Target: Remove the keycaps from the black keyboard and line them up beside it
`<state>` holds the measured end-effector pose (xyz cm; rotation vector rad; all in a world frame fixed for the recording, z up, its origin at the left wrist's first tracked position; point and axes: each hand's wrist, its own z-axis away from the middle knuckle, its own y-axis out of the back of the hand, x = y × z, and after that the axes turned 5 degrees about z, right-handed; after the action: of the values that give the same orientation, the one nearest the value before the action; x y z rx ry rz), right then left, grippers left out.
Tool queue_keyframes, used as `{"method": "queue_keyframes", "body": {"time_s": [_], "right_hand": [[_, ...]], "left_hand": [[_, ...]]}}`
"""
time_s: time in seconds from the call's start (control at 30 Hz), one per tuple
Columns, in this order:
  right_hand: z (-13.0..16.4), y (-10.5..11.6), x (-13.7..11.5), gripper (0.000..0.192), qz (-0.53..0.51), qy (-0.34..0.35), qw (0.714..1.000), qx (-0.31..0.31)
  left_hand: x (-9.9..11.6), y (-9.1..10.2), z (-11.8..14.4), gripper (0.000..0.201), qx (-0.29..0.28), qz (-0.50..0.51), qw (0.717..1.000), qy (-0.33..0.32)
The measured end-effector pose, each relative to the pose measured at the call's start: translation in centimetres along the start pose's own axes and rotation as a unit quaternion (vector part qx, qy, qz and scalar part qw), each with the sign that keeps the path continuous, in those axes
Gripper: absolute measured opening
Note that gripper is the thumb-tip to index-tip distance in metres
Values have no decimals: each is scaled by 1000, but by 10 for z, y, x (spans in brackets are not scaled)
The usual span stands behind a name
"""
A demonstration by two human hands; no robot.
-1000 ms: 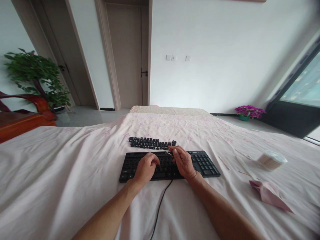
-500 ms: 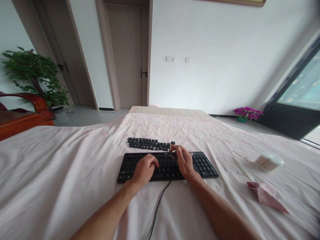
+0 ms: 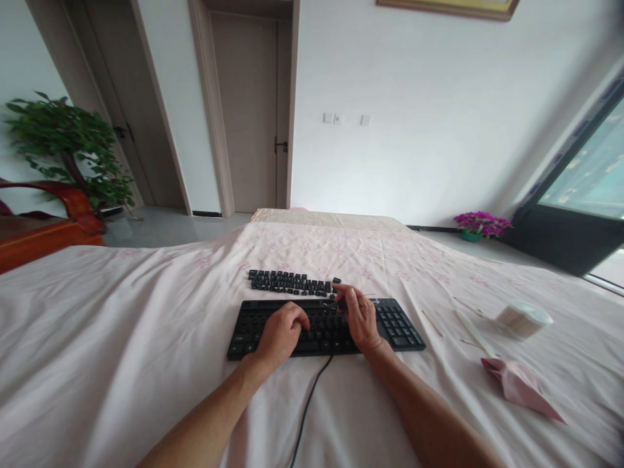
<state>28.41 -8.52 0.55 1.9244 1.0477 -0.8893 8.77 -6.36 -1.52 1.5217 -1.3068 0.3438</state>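
My black wired keyboard (image 3: 400,323) lies flat on the pink bed sheet (image 3: 121,325), with rows of loose keycaps (image 3: 287,281) just beyond it. My left hand (image 3: 280,333) rests curled on its keys; my right hand (image 3: 359,315) pinches something small at its top edge.

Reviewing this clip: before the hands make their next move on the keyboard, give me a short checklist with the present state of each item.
1. Left hand resting on the keyboard, steadying it: ok.
2. Right hand at the keyboard's far edge, fingers curled near the loose keycaps: ok.
3. Whether the right hand grips a keycap or tool: cannot tell, too small.
4. Loose keycaps laid in tidy rows beyond the keyboard, apart from it: ok.
5. Cable running freely toward the camera between the forearms: ok.
6. Cotton swab tub and pink cloth lying to the right, away from both hands: ok.
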Motion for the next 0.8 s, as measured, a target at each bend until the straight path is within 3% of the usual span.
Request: {"method": "queue_keyframes", "body": {"time_s": [0.27, 0.5, 0.63, 0.8], "right_hand": [[0, -1, -3, 39, 41, 10, 999, -1], [-4, -7, 4, 23, 6, -54, 998, 21], [-11, -6, -2, 25, -13, -72, 996, -53], [-22, -3, -11, 38, -29, -45, 984, -170]], "left_hand": [[-1, 0, -1, 29, -1, -5, 1000, -4], [0, 0, 0, 29, -4, -18, 1000, 0], [1, 0, 0, 29, -3, -23, 1000, 1], [0, 0, 0, 28, 2, -23, 1000, 13]]}}
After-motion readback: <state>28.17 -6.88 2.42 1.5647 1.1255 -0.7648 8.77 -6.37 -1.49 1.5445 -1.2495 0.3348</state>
